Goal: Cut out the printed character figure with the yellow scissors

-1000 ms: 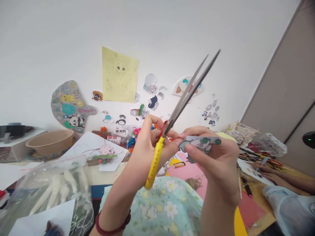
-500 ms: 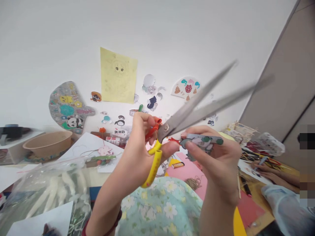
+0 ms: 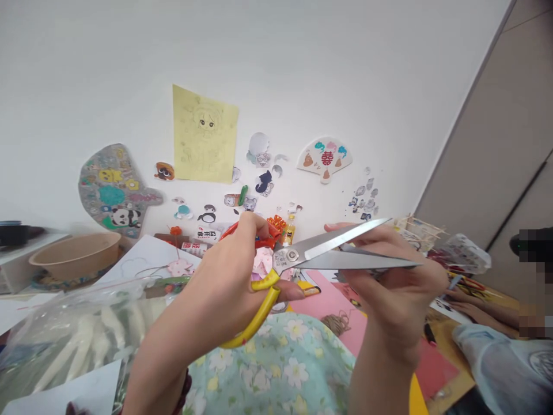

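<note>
My left hand (image 3: 242, 259) is closed round a large pair of scissors (image 3: 294, 255) with a yellow lower handle and a red upper one. The metal blades stand partly apart and point right, across the front of my right hand (image 3: 389, 265). Curled behind the blades, the right hand pinches a small grey paper cutout. Only dark slivers of it show between fingers and blades, so whether the blades touch it I cannot tell.
Pink paper (image 3: 345, 328) and a bundle of twine (image 3: 337, 321) lie below my hands. A clear plastic bag (image 3: 26, 323) and a beige basin (image 3: 75, 253) are at left. At right, another person's hand (image 3: 462, 311) rests over paper. Drawings hang on the wall.
The scissors have swung down from pointing up and right to nearly level, and their blades now cover the cutout. My right hand has moved slightly right.
</note>
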`<state>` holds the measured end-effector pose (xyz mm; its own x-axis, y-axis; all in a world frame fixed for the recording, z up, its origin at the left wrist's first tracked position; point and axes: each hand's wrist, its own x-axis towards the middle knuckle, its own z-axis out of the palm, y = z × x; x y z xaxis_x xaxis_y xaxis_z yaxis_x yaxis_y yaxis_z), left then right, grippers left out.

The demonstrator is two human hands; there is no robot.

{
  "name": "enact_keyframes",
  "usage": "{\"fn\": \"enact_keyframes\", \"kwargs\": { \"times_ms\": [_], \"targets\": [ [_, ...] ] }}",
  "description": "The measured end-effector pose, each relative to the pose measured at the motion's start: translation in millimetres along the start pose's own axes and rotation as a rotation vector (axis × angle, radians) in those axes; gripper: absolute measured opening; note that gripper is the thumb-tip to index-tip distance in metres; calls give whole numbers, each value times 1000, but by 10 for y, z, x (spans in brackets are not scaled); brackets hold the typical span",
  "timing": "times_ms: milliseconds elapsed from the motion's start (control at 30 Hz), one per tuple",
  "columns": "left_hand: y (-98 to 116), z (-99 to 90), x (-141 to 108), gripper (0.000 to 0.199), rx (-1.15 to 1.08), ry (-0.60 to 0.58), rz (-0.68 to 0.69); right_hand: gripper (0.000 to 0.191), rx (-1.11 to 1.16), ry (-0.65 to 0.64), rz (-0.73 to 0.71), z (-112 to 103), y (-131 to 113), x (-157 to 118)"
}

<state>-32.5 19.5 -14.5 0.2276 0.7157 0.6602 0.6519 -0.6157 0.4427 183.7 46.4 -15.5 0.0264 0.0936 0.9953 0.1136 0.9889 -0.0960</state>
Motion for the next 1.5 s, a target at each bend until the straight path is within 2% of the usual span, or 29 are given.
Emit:
{"fn": "enact_keyframes", "kwargs": {
  "times_ms": [467,933,1500],
  "targets": [
    [111,-41,-11,50,-38,-62,-63,21,-29,24,-70,10,-35,4],
    [88,-36,-6,49,-28,-57,-14,26,-63,17,-73,-3,-56,-11],
    [139,-59,6,46,-106,-140,-71,26,-58,21,-144,-9,-50,22]
  ]
}}
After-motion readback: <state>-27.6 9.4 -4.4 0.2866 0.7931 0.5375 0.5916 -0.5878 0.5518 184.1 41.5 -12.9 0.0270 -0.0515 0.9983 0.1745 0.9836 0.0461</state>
